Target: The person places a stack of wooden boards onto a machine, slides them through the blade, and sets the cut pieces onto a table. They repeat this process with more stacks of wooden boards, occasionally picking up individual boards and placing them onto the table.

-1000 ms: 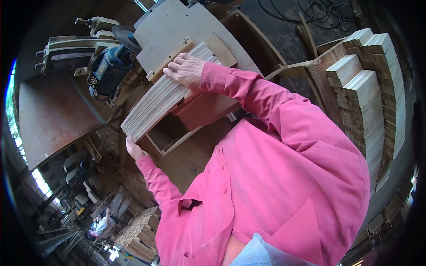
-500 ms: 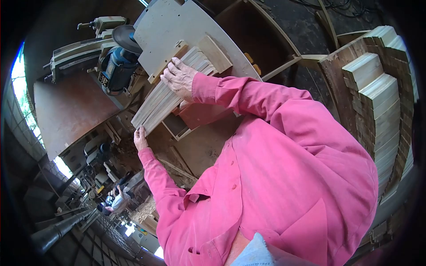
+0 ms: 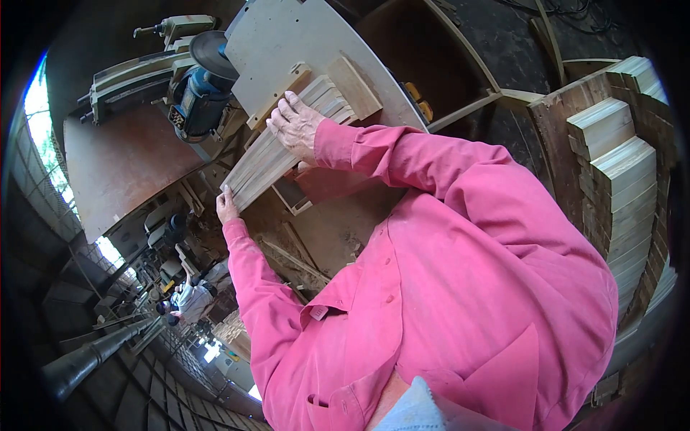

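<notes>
A bundle of long, pale wooden strips (image 3: 260, 167) lies side by side, with its far end on a light machine table (image 3: 287, 36) and its near end past the table edge. My left hand (image 3: 227, 205) is closed at the near end, fingertips against the strip ends. My right hand (image 3: 296, 128) lies across the middle of the bundle, its fingers curved over the far edge; its thumb is hidden. Along the bundle's far side runs a wooden guide block (image 3: 279, 95). Another flat wooden block (image 3: 355, 87) sits at the strips' far end.
A blue motor (image 3: 195, 104) with a dark round disc (image 3: 214, 54) stands beyond the table. A brown board (image 3: 126, 161) is at left. Stacked wood pieces (image 3: 632, 194) rise at right. An open wooden box (image 3: 406, 57) is behind the table. Another person (image 3: 192, 300) is in the background.
The view has shifted slightly. My left hand's fingers sit a little further over the strip ends. My right hand stays across the bundle. The background person has changed posture.
</notes>
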A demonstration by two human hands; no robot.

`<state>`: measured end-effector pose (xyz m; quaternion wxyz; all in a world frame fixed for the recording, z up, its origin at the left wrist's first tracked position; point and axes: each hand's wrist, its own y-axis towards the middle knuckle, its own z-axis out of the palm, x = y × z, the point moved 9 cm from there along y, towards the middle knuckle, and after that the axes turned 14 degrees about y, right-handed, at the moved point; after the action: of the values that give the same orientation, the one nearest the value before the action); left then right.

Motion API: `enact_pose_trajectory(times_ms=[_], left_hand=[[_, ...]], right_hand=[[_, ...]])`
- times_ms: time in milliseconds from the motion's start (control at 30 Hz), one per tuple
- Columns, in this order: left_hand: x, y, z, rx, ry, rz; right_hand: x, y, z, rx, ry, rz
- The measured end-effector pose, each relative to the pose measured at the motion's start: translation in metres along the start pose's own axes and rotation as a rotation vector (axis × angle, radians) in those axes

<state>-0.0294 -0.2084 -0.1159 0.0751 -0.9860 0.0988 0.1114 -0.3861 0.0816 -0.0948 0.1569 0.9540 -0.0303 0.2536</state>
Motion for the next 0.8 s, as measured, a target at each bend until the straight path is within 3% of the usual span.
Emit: enact_pose_trajectory(times_ms=[167, 300, 400, 533, 600, 633, 667, 700, 800], left_hand=[[0.007, 0.001, 0.01, -0.006, -0.039, 0.008], [0.026, 0.007, 0.02, 0.103, -0.173, -0.029], [-0.003, -0.012, 0.017, 0.129, -0.23, 0.026], [0.029, 0.006, 0.021, 0.051, -0.18, 0.111], [0.009, -0.018, 0.006, 0.062, -0.149, 0.0], [-0.008, -0.029, 0.01, 0.059, -0.235, 0.079], [0.0, -0.02, 0.015, 0.014, -0.127, 0.132], [-0.015, -0.033, 0.01, 0.086, -0.149, 0.136], [0.027, -0.003, 0.035, -0.02, -0.188, 0.174]], right_hand=[[0.002, -0.002, 0.0, -0.041, -0.024, 0.011], [0.003, -0.009, -0.011, 0.09, -0.005, -0.007], [0.003, -0.011, -0.016, 0.182, -0.01, -0.011], [0.005, -0.011, -0.005, 0.193, -0.027, -0.053], [0.006, -0.008, -0.001, 0.239, -0.081, -0.036], [0.011, -0.008, 0.0, 0.244, -0.088, -0.075], [0.011, -0.008, -0.001, 0.223, -0.104, -0.053], [0.01, -0.009, -0.001, 0.205, -0.126, -0.022], [0.013, -0.014, -0.001, 0.164, -0.187, 0.001]])
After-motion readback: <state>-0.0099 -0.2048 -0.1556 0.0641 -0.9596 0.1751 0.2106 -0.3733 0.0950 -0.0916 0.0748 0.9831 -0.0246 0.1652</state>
